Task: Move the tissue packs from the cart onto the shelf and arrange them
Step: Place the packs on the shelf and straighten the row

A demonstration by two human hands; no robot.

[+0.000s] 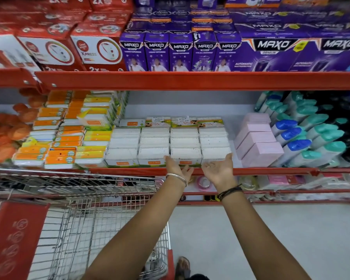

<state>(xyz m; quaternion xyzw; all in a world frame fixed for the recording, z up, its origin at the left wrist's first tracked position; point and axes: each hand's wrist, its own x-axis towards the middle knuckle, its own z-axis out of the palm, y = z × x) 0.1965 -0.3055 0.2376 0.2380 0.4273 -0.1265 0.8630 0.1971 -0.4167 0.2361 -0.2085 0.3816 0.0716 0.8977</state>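
Steel-wire shopping cart (101,219) with red plastic trim stands nearest the viewer, below and left of the red metal shelf edge (271,171), which serves as reference throughout. Its basket appears bare through the mesh where visible; the near part is hidden behind the forearms, so remaining stock cannot be ruled out.

Both arms reach up from the cart side to that edge. Left hand (177,167), wearing a thin metal bangle, lies with fingers spread against the front face of the white tissue packs (170,144), just above the edge. Right hand (218,168), with a dark thread band at the wrist, is loose and palm-up, its fingertips touching the rightmost front pack. Neither hand grips anything; both seem to be pressing or squaring the front row.

Behind the edge, the tissue packs sit in four columns, several rows deep, fronts roughly flush with the edge. Left of this block are orange and yellow flat packs (57,138); right of it, pale pink boxes (257,142) and blue- and teal-capped bottles (303,138). Bare shelf floor remains behind the block.

Judgement: transfer appears largely or wholly complete; alignment of the front row is the step in hand, with little left.
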